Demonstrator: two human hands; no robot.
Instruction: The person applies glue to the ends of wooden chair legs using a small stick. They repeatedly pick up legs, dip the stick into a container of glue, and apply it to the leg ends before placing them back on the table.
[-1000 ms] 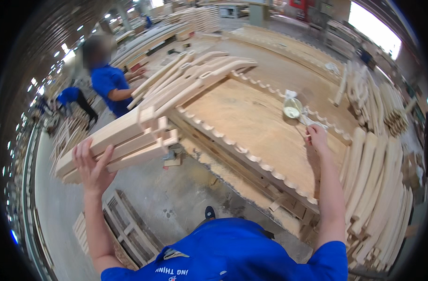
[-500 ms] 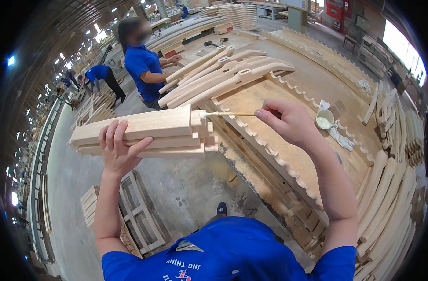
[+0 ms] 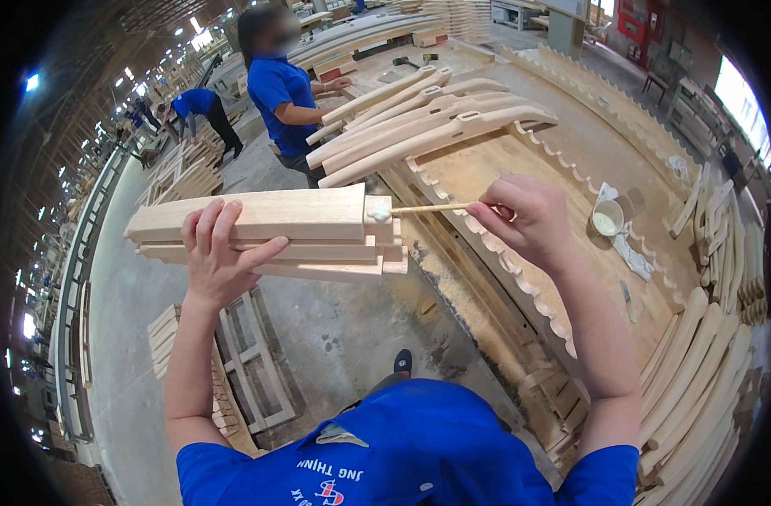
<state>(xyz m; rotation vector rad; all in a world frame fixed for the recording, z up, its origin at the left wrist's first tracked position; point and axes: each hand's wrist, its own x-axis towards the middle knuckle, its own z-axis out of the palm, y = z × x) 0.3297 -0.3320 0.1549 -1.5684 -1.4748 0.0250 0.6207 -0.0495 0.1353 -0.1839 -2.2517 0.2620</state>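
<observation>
My left hand (image 3: 225,250) is wrapped round a stack of pale wooden rails (image 3: 284,216), thumb on the near side, holding them level above the floor. Stepped tenons stick out from their right ends. In my right hand (image 3: 524,221) a thin wooden stick (image 3: 432,207) is pinched between thumb and fingers. Its tip touches the upper rail's tenon, where a blob of white glue-like paste (image 3: 379,212) sits. A cup of white paste (image 3: 607,218) stands on the workbench to the right, beside crumpled white cloths (image 3: 634,259).
The wooden workbench (image 3: 486,177) has scalloped strips along it. Several curved wooden pieces (image 3: 436,126) lie at its far end, near a co-worker in blue (image 3: 284,97). More curved pieces (image 3: 689,379) are stacked at right. A wooden pallet (image 3: 255,358) lies on the floor, lower left.
The stick's tip has moved onto the face of the upper tenon, and more white paste shows there. The whole view has shifted slightly.
</observation>
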